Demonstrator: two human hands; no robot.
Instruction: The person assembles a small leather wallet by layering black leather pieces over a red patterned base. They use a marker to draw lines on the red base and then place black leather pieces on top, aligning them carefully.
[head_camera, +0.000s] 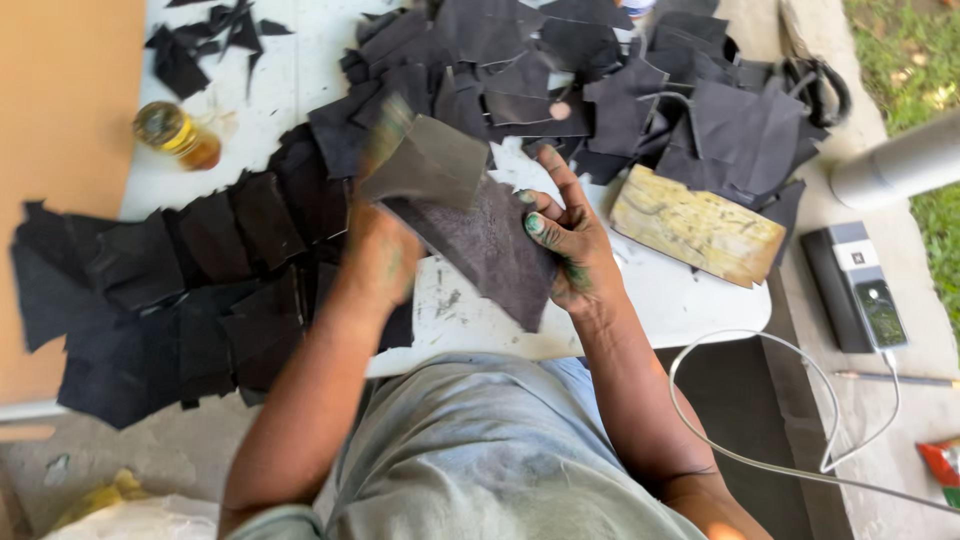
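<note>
Dark grey, roughly rectangular leather piece (490, 250): on white worktop (690, 300), gripped at its edge by right hand (565, 245). Left hand (385, 250): blurred, closed on grey flat tool (430, 160). Beyond: black leather offcuts (200, 290), yellowed wooden block (697, 225), amber glass bottle (178, 135).

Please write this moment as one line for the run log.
left hand: blurred, lifts grey piece | right hand: holds dark leather piece on white table | nearby: wood block, glue bottle
</note>
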